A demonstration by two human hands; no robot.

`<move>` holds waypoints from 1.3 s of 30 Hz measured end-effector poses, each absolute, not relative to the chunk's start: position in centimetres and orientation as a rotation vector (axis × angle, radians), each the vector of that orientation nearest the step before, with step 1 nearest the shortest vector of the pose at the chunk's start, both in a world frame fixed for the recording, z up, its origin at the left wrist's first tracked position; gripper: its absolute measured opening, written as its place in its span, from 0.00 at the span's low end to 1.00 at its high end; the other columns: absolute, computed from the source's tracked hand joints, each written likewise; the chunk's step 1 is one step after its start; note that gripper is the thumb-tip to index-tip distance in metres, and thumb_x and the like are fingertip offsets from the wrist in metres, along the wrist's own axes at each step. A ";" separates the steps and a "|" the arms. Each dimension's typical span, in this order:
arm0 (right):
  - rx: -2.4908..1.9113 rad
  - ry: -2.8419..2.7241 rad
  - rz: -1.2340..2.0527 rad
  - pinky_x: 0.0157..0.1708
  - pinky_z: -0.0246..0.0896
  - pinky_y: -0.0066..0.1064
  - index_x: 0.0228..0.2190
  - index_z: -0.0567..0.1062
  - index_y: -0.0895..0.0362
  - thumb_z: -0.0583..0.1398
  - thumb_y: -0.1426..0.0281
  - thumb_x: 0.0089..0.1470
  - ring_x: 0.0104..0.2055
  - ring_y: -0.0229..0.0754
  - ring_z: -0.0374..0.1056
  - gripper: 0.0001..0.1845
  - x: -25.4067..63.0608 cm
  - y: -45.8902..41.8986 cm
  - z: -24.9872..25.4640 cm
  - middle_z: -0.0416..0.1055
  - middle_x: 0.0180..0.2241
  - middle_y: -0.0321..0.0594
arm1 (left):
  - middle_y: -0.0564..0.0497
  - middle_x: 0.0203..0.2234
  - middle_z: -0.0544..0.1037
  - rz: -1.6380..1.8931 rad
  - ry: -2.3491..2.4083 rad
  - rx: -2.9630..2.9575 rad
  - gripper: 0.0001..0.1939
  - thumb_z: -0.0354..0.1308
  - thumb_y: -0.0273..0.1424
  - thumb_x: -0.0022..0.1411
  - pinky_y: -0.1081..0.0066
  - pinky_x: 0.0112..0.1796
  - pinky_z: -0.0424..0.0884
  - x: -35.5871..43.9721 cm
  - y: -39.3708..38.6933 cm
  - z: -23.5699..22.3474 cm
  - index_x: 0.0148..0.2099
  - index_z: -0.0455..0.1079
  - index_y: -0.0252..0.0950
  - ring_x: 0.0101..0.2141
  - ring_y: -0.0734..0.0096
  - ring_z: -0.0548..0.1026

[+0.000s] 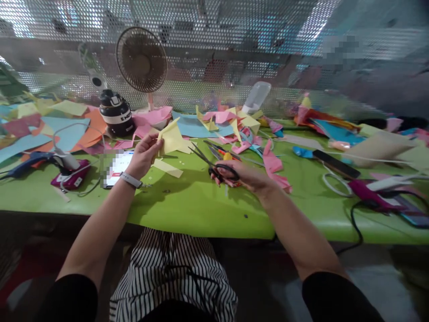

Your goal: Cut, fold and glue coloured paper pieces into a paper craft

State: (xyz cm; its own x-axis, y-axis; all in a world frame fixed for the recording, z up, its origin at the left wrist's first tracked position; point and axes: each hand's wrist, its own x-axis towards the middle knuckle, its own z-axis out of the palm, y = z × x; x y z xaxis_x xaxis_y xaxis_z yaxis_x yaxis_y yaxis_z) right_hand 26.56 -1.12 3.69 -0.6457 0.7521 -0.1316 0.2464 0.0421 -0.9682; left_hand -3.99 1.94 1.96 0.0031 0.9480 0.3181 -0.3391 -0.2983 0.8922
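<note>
Pinched in my left hand (147,153) is a piece of yellow paper (174,137), folded or creased and raised above the green table (201,205). My right hand (234,173) grips a pair of scissors (208,160) by its black handles. The blades are parted and point left, close to the paper's right corner; I cannot tell whether they touch it. Below the paper lie a pale yellow strip (168,168) and small paper bits. Behind the scissors are other tools, including one with an orange-red handle (231,153), partly hidden by my hand.
A fan (141,60) and a black bottle (115,114) stand at the back left. A tablet or phone (119,169) lies by my left wrist, with a purple power strip (70,175) beyond. Coloured paper covers the back. Right are a black phone-like object (336,164) and a magenta device (373,196).
</note>
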 end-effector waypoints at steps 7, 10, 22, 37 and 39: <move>-1.078 -1.944 1.596 0.17 0.48 0.25 0.31 0.74 0.59 0.66 0.43 0.46 0.22 0.31 0.57 0.30 26.5 -1.4 2.9 0.72 0.27 0.39 | 0.52 0.31 0.79 1.403 0.781 1.243 0.10 0.68 0.31 0.58 0.77 0.33 0.76 -3.1 1.0 2.3 0.42 0.73 0.37 0.31 0.76 0.78; -1.039 -1.935 1.613 0.17 0.47 0.26 0.31 0.74 0.59 0.65 0.43 0.48 0.21 0.31 0.57 0.29 26.6 -1.4 2.7 0.72 0.27 0.39 | 0.52 0.30 0.78 1.395 0.807 1.243 0.10 0.68 0.31 0.57 0.78 0.32 0.75 -2.9 0.9 2.4 0.41 0.73 0.37 0.30 0.76 0.77; -1.027 -1.981 1.614 0.21 0.52 0.27 0.33 0.73 0.58 0.64 0.46 0.52 0.23 0.33 0.59 0.26 26.5 -1.6 2.4 0.74 0.29 0.41 | 0.51 0.31 0.79 1.325 0.793 1.344 0.14 0.72 0.34 0.53 0.78 0.29 0.71 -2.6 0.9 1.8 0.40 0.75 0.37 0.30 0.75 0.75; -1.122 -1.916 1.599 0.20 0.50 0.28 0.33 0.73 0.56 0.66 0.54 0.51 0.24 0.35 0.60 0.19 26.1 -1.7 2.2 0.72 0.26 0.39 | 0.49 0.32 0.81 1.330 0.866 1.353 0.15 0.72 0.36 0.52 0.77 0.27 0.72 -2.3 0.6 2.1 0.40 0.75 0.37 0.30 0.74 0.76; -1.132 -1.915 1.598 0.20 0.50 0.28 0.33 0.73 0.57 0.67 0.53 0.50 0.25 0.35 0.61 0.20 26.1 -1.7 2.3 0.72 0.27 0.39 | 0.50 0.31 0.81 1.329 0.872 1.357 0.15 0.72 0.36 0.52 0.77 0.27 0.72 -2.3 0.5 2.2 0.40 0.76 0.36 0.29 0.73 0.76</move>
State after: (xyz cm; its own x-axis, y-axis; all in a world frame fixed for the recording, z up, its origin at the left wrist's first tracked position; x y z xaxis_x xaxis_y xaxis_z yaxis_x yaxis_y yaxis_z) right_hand 26.11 -1.69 2.29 -0.5920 0.7835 -0.1888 0.3261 0.0186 -0.9452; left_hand -2.27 0.49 2.17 0.1350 0.9574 0.2554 -0.1470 -0.2355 0.9607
